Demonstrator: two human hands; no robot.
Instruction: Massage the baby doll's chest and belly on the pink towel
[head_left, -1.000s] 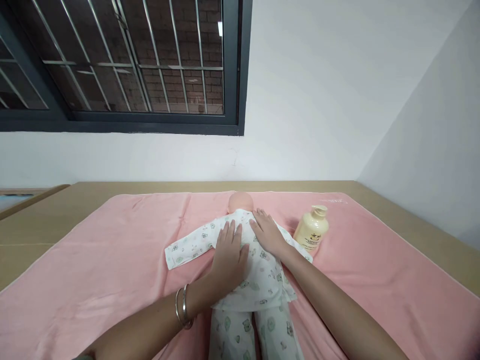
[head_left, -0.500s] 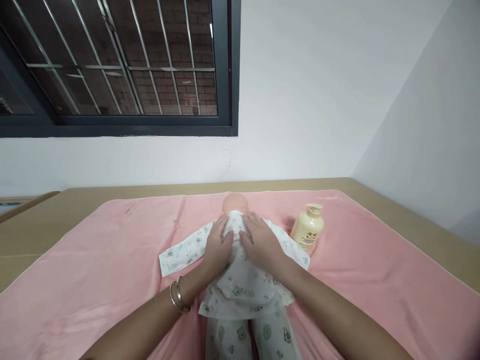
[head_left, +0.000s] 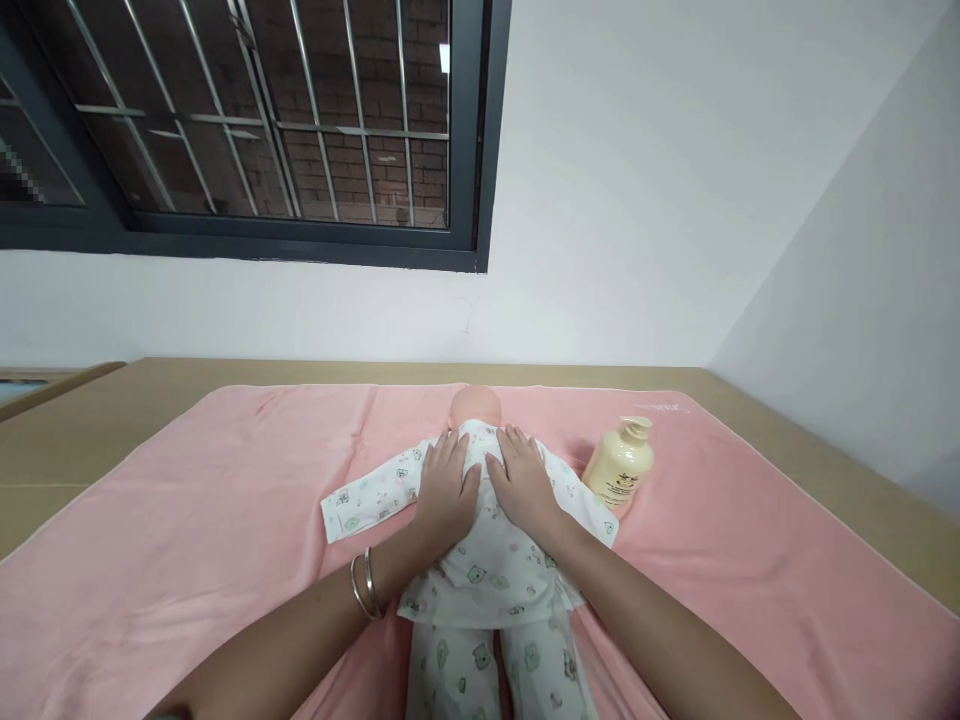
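Observation:
A baby doll in white printed pyjamas lies on a pink towel, head pointing away from me. My left hand rests flat on the doll's upper torso, fingers stretched out. Two bangles circle that wrist. Beside it, my right hand also lies flat on the torso, fingers together and extended toward the doll's neck. Neither hand holds anything. The doll's left sleeve spreads out on the towel.
A cream pump bottle stands on the towel just right of the doll. The towel covers a tan wooden surface against a white wall. A barred dark-framed window is above left.
Both hands have slid up the doll's torso toward its neck and now sit close together. The camera view has shifted slightly.

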